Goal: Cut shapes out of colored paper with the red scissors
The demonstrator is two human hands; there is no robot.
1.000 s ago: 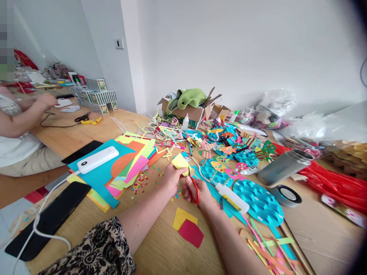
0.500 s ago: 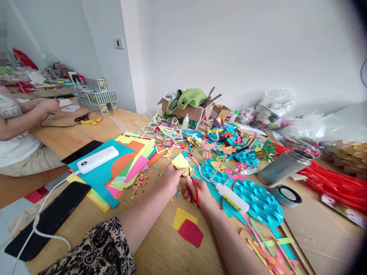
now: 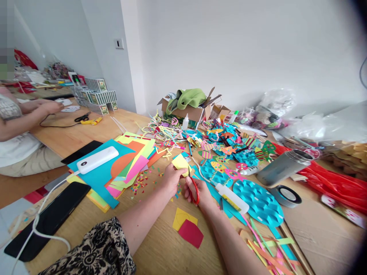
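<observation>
Near the middle of the view, my left hand [image 3: 172, 178] pinches a small light yellow paper [image 3: 180, 162] between thumb and fingers. My right hand [image 3: 197, 193] is wrapped round the handles of red scissors [image 3: 196, 191], whose dark blades point up at the paper's right edge. Just below both hands, a yellow paper with a drawn curve [image 3: 180, 217] lies partly under a dark red paper piece [image 3: 191, 233] on the wooden table [image 3: 155, 236]. Small coloured paper scraps [image 3: 140, 182] are scattered left of my left hand.
Coloured sheets [image 3: 114, 168] carry a white power bank [image 3: 98, 159]; a black phone [image 3: 47, 219] lies nearer. A glue bottle [image 3: 232, 198], blue round papers [image 3: 258, 202], a metal flask [image 3: 283, 167] and paper fish [image 3: 219, 166] lie right. A person's hands [image 3: 51, 107] hold something white at far left.
My hands and the scissors have barely moved, with the blades shifted slightly at the yellow paper. The other person's hands and the white item they hold have moved a little.
</observation>
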